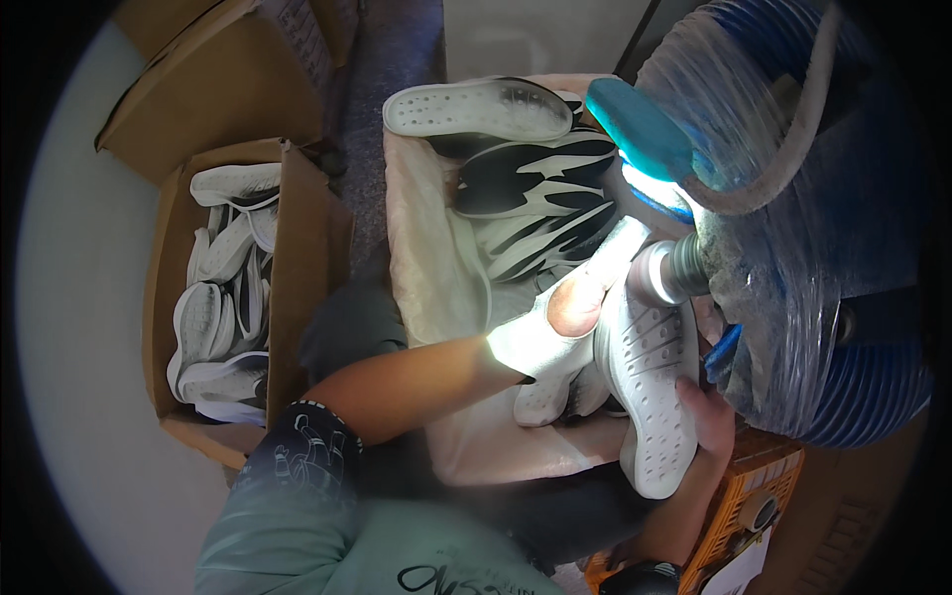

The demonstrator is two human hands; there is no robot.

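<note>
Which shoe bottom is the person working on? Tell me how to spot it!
Find the big blue ribbed hose on the right, with a small grey spinning head poking out of it. Pressed against that head is a white shoe sole, held by the left hand and right hand. Unlike the black-and-white soles piled in the lined box behind, it is plain white with small holes.

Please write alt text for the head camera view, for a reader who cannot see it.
Two bare hands, left hand and right hand, press a white shoe sole against a small spinning-type buffing head. Behind, a lined box holds black-and-white soles; a cardboard box on the left holds more.
</note>
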